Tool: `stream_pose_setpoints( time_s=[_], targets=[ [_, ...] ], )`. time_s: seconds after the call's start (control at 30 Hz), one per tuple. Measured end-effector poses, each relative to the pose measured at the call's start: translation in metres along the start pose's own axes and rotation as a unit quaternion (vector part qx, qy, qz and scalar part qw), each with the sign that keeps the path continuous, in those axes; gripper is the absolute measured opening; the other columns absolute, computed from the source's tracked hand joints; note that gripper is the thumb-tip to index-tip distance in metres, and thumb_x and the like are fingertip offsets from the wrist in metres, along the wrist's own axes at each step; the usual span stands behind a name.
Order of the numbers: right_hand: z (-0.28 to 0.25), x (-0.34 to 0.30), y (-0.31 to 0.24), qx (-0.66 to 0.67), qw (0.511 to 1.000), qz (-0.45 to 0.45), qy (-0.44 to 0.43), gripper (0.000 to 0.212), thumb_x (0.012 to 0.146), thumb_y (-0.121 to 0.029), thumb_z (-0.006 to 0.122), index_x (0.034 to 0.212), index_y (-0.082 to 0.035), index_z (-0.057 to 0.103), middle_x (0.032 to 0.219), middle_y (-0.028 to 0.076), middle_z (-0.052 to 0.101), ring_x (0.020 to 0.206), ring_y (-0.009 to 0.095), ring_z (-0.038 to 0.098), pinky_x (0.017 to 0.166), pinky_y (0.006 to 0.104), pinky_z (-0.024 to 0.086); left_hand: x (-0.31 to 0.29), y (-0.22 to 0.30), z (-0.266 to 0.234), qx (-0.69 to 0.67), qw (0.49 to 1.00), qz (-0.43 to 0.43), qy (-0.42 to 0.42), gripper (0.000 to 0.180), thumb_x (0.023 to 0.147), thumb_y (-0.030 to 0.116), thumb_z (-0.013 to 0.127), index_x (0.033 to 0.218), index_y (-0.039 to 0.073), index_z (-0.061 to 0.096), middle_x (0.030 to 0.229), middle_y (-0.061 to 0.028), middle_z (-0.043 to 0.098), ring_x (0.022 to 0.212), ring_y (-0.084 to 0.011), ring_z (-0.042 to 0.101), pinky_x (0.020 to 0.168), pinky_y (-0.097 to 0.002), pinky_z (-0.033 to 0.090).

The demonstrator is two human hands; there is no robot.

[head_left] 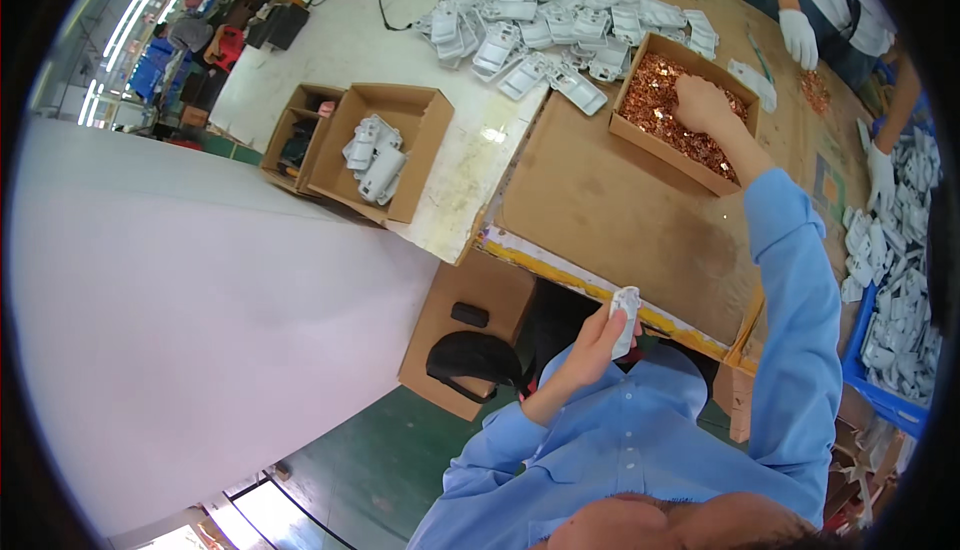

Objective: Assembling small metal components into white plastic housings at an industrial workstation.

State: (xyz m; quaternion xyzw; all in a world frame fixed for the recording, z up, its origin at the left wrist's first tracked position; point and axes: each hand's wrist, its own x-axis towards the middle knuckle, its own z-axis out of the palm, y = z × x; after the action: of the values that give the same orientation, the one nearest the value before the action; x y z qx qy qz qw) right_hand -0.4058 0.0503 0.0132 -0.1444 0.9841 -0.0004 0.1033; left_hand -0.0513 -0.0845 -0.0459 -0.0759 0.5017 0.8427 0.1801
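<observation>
Close to my body, just off the table's front edge, my left hand grips a small white plastic housing, with the thumb on its upper face. My right hand reaches into a cardboard box full of small shiny copper-coloured metal pieces. Its fingers are curled down at the pieces, and their tips are hidden, so I cannot make out what they hold. Beyond that box lies a large heap of similar white housings.
A brown cardboard sheet covers the worktop before me. At left stands a cardboard box with several housings. On the right, a co-worker's gloved hands are near a small copper pile and a blue crate heaped with housings.
</observation>
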Motion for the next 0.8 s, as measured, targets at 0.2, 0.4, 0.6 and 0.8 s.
stream_pose_setpoints(
  time_s=[0.2,0.4,0.6,0.8],
  targets=[
    [0.003,-0.001,-0.002,-0.023,1.0,0.0,-0.02,0.026,0.081,-0.008,0.06,0.105,0.001,0.063,0.111,0.021,0.065,0.106,0.036,0.062,0.087,0.046,0.052,-0.011,0.011,0.012,0.004,1.0,0.008,-0.015,0.041,0.103,0.035,0.04,0.126,0.002,0.048,0.091,-0.003,0.057,0.079,-0.0093,0.053,0.072,-0.0237,0.045],
    [0.007,-0.017,0.034,0.053,0.997,0.018,0.054,0.025,0.085,-0.017,0.055,0.096,0.004,0.063,0.103,0.025,0.065,0.099,0.038,0.063,0.085,0.0478,0.052,-0.015,0.01,0.014,-0.028,0.999,0.023,-0.019,0.04,0.104,0.036,0.039,0.12,0.002,0.051,0.092,-0.0035,0.058,0.078,-0.0094,0.055,0.071,-0.0229,0.046],
    [0.01,-0.025,0.048,0.154,0.985,0.025,0.073,0.024,0.083,-0.021,0.059,0.092,-0.001,0.067,0.097,0.024,0.067,0.094,0.038,0.065,0.082,0.0473,0.052,-0.028,0.012,0.023,0.012,1.0,0.015,0.009,0.045,0.104,0.037,0.035,0.123,0.0,0.051,0.093,-0.0056,0.06,0.079,-0.0109,0.058,0.072,-0.0245,0.048],
    [0.011,-0.018,0.047,0.174,0.983,0.013,0.06,0.02,0.079,-0.017,0.063,0.089,-0.001,0.067,0.095,0.023,0.067,0.092,0.037,0.065,0.079,0.0461,0.052,-0.032,0.007,0.023,0.019,0.999,-0.006,0.025,0.047,0.103,0.039,0.035,0.122,-0.001,0.052,0.092,-0.006,0.06,0.08,-0.011,0.057,0.072,-0.0255,0.048]
  ],
)
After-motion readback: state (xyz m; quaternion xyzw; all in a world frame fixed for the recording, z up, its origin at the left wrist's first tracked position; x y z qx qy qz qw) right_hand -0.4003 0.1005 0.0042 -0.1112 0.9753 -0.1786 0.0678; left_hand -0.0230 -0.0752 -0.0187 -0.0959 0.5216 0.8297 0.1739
